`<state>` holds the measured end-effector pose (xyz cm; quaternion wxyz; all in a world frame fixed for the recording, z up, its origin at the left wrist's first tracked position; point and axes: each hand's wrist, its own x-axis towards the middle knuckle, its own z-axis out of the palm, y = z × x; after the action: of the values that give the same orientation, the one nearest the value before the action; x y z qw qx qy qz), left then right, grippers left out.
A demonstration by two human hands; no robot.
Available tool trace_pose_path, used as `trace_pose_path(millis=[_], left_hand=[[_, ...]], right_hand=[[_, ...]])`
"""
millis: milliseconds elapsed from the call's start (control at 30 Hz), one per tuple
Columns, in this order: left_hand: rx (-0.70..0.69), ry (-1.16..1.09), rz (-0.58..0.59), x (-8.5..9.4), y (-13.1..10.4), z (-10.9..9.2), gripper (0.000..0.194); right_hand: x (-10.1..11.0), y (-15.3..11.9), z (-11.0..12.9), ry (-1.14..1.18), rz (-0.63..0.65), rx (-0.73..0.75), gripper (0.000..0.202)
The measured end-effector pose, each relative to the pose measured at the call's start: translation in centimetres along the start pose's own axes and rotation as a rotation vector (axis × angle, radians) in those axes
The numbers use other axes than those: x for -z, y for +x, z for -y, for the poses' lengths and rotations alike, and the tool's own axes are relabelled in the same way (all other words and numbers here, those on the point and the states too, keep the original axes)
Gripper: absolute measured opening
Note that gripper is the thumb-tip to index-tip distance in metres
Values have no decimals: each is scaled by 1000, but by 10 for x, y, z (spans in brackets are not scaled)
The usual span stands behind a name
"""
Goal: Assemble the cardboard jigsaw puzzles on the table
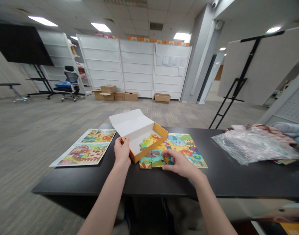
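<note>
My left hand (122,151) is closed on the near left side of a yellow cardboard box (147,150), which tilts above the table. Its white lid (131,122) is folded back. Inside lie several colourful jigsaw pieces (149,141), bunched in the right part. A picture jigsaw puzzle (188,147) with cartoon animals lies flat on the table, partly hidden by the box. Over its near edge hovers my right hand (177,162), thumb and forefinger curved and apart. Puzzle surface shows between those fingers; whether they touch a piece is unclear.
Left on the black table (90,179) lies a printed picture sheet (87,147) with a clip at its top. To the right sit a clear plastic bag (254,145) and folded cloth (272,130). An easel-like stand (234,88) rises beyond the table.
</note>
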<state>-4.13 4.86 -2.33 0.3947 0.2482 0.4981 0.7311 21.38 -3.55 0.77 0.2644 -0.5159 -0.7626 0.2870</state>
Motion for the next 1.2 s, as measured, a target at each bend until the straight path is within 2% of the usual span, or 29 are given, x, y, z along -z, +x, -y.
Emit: trace_pose_path(millis=[167, 367, 633, 833, 1200], left_hand=[[-8, 4, -3, -1, -2, -1, 25], [-8, 4, 4, -1, -2, -2, 25], [-1, 7, 3, -1, -2, -2, 25], [1, 5, -3, -2, -2, -2, 25], [-1, 5, -4, -1, -1, 0, 27]], right_hand=[[1, -2, -2, 46, 10, 32, 36], [-2, 0, 2, 77, -52, 84, 10], [-16, 10, 4, -13, -269, 151, 18], [-26, 24, -1, 46, -416, 34, 18], [-32, 43, -17, 170, -388, -130, 13]])
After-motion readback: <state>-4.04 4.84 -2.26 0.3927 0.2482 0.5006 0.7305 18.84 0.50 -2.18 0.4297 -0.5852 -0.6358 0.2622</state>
